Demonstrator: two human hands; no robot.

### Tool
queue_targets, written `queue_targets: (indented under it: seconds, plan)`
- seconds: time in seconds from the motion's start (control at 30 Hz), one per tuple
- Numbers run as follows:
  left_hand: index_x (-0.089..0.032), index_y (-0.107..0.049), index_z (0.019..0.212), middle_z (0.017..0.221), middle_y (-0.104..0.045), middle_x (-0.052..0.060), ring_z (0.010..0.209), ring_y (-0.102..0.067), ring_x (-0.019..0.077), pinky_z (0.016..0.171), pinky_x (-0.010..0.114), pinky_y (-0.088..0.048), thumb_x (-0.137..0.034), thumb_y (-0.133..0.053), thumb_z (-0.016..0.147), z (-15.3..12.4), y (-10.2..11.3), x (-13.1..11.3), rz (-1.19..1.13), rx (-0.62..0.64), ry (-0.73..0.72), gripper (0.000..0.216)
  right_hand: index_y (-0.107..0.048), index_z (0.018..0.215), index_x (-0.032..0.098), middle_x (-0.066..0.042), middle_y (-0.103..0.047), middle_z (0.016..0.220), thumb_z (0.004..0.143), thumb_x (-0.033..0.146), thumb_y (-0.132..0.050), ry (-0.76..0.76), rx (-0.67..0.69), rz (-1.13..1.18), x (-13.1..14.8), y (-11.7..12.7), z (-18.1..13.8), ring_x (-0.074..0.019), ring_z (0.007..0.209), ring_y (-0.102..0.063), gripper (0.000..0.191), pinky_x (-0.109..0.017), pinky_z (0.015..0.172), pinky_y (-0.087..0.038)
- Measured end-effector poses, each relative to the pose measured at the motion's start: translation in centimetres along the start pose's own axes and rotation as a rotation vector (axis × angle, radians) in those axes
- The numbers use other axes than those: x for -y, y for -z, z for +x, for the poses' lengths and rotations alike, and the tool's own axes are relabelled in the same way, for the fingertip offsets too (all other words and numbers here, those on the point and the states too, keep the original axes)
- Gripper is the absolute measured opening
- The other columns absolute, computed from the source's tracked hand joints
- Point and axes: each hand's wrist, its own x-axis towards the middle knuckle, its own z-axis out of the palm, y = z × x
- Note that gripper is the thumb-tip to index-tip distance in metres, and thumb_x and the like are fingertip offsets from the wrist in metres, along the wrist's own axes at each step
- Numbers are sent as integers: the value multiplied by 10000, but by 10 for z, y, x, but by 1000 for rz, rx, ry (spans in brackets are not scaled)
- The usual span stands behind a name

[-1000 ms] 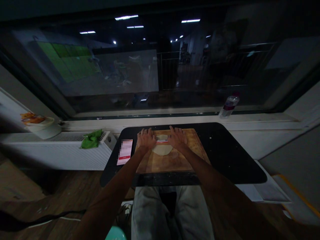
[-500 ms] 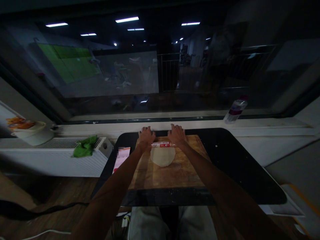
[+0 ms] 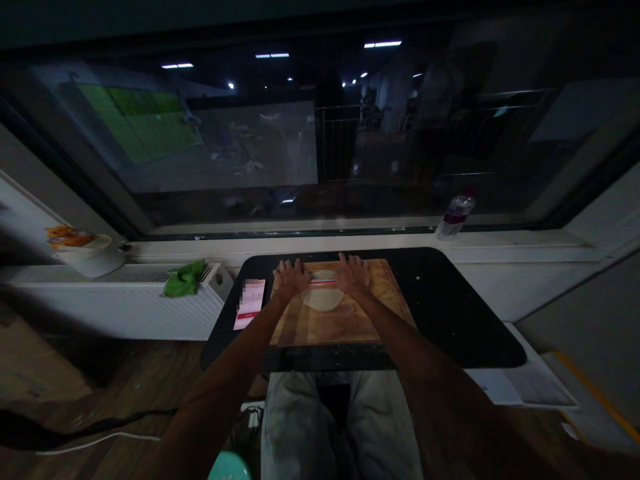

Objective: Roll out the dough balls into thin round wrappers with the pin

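Observation:
A flat round of pale dough lies on a wooden board on a black table. A thin rolling pin with a red and white wrap lies across the far part of the dough. My left hand rests flat on the pin's left end, fingers stretched out. My right hand lies flat on its right end, fingers also out. Both arms reach straight forward over the board.
A phone lies on the table left of the board. A green cloth and a white bowl sit on the radiator at left. A water bottle stands on the sill at right. Dark window ahead.
The pin rolled away to the dough's far edge half a second ago and has come back over the dough's far part. My hands stayed flat on its ends throughout.

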Motion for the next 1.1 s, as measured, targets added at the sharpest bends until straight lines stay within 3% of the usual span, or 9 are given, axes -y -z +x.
queue_targets:
  seconds: [0.23, 0.5, 0.9, 1.1]
  plan:
    - [-201, -651, 1511, 1612, -619, 237, 1581, -462, 418, 1191, 621, -455, -424, -371, 1116, -36, 6, 2, 9, -20, -45, 534, -554, 1675, 141, -222, -655, 1576, 1082, 261, -478, -23, -31, 20, 0, -1, -28, -341, 1439, -572, 610, -451, 1184, -395]
    - [-222, -625, 1494, 1593, -620, 211, 1589, -461, 389, 1182, 598, -473, -428, -330, 1141, -57, 8, 4, 7, -43, -89, 504, -610, 1599, 125, -229, -664, 1565, 1106, 280, -454, -19, -89, 10, 2, -1, -49, -349, 1444, -563, 539, -479, 1200, -395]
    - [-232, -695, 1420, 1556, -651, 209, 1542, -489, 399, 1184, 612, -449, -403, -368, 1132, -40, 5, 0, 49, -82, -71, 468, -686, 1543, 188, -194, -717, 1506, 1089, 301, -463, -3, -86, -5, 2, -3, -30, -362, 1404, -579, 518, -512, 1203, -380]
    - [-242, -680, 1479, 1656, -595, 200, 1652, -393, 408, 1241, 638, -406, -408, -404, 1106, -12, 5, -1, 29, -64, -67, 493, -591, 1661, 226, -194, -637, 1625, 1088, 377, -493, 7, -52, -7, 2, -2, -5, -380, 1559, -472, 600, -603, 1319, -248]
